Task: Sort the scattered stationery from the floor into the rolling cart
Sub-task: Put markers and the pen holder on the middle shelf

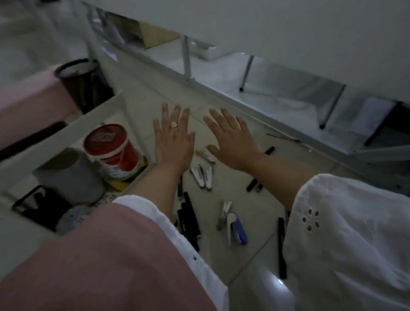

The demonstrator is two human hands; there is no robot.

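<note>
The label on the red lid of the tub (114,153) is too blurred to read, and no other writing can be made out; the tub stands in the rolling cart (37,151) at the left, beside a grey cup (72,177), with a black mesh bin (83,84) just beyond the cart's white rail; the left hand (172,138), with a ring (173,125), and the right hand (232,138) are held flat above the floor (245,258), fingers straight and spread, each grip fully open and holding nothing; the left hand is close to the cart's near corner, and bare tile lies ahead of both hands up to a white metal frame (185,57); the stationery lies on the floor under and behind the hands: white pens (202,175) between the wrists, an orange-tipped pen (205,154) near the right thumb, black markers (188,218) by the left forearm, a blue and white stapler (236,227) further back, and a black pen (281,243) beside the white sleeve (355,241).
</note>
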